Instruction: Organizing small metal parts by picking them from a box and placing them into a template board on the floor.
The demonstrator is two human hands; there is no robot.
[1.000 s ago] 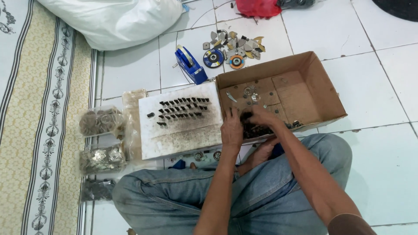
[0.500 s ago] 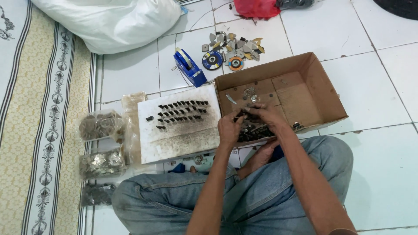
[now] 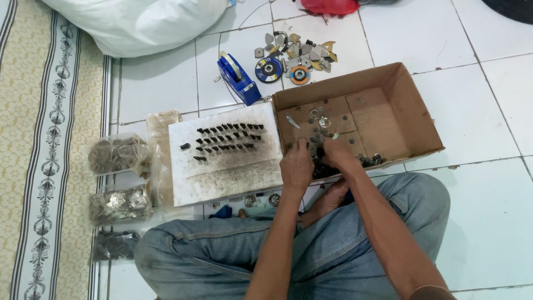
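While your left hand [image 3: 297,166] and right hand [image 3: 338,155] pinch together over small metal parts [image 3: 325,166] in the cardboard box [image 3: 411,111], the grip is unclear; the parts look hard, light, best pinched singly.

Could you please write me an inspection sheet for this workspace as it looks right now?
Surface: white tiled floor, grey grout lines; patterned mat along the left edge.
Job's things: open cardboard box holding small dark metal parts; white board with rows of small dark pieces.
Clutter: blue tape dispenser, grinding discs and metal scraps, clear bags of parts, a red item at the top edge.
Grippers: left hand and right hand at the box's near edge, over the parts; grip cannot be told.
Cables: a thin wire on the tiles near the sack.
Surroundings: large white sack; person seated in jeans.
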